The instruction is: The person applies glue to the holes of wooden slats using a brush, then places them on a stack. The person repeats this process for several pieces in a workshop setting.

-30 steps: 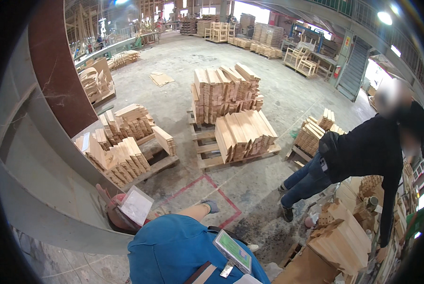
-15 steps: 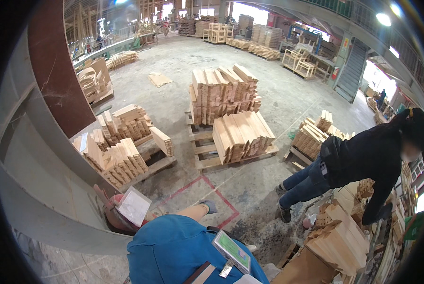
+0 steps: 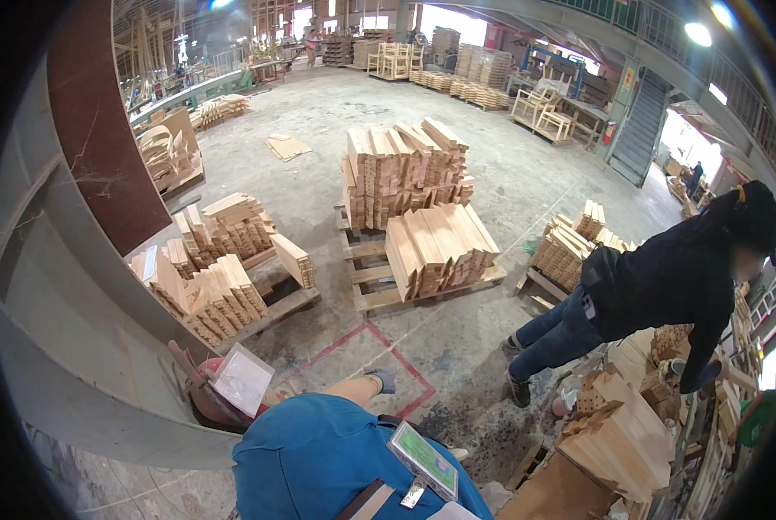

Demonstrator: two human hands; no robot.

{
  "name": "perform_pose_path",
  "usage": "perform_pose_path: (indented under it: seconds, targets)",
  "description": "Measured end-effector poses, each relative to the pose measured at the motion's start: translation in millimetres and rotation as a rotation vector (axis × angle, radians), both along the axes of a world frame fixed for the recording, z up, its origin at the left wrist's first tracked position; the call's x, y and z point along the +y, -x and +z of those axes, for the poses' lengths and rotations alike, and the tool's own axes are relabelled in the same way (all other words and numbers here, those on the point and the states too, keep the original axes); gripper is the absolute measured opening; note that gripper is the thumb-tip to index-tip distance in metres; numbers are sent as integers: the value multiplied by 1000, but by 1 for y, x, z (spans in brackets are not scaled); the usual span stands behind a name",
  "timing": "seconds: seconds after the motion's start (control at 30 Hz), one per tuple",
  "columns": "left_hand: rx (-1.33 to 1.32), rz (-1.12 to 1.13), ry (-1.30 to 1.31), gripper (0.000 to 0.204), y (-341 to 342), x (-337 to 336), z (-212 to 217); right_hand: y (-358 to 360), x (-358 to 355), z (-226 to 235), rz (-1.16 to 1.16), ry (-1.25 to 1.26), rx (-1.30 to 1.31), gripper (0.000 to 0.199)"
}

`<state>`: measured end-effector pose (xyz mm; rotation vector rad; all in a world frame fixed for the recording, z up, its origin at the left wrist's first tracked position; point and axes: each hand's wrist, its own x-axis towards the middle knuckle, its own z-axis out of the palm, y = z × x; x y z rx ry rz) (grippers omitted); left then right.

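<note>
Across the concrete floor (image 3: 319, 186), a pallet (image 3: 373, 300) carries stacked boards (image 3: 443, 247)

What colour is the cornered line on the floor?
The line is red; head view shows it best.

Stacked wooden boards (image 3: 440, 247) rest on a pallet (image 3: 384, 301) beyond red floor lines (image 3: 414, 367); at right, a co-worker (image 3: 657, 282) bends over piled planks (image 3: 622, 446). A badge (image 3: 423, 458) lies against a blue garment (image 3: 310, 455).

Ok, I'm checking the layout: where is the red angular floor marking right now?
In the head view, the red angular floor marking lies just below centre, between the middle loaded wooden pallet and the wearer's blue clothing.
</note>
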<state>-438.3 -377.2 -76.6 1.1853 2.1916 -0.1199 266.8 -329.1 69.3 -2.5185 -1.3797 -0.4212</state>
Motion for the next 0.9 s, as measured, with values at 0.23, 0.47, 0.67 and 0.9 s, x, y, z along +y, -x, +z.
perform_pose_path:
  seconds: [0.23, 0.47, 0.67, 0.9]
  targets:
    - [28, 149, -124, 79, 7, 1, 5, -1, 0, -1, -1, 0, 5, 29]
    - [28, 261, -160, 89, 2, -4, 2, -5, -7, 4, -19, -15, -2, 29]
    - [4, 346, -15, 102, 3, 9, 8, -6, -9, 2, -22, -18, 13, 29]
    - [-224, 503, -77, 112, -10, 13, 14, -15, -18, 4, -48, -36, 4, 29]
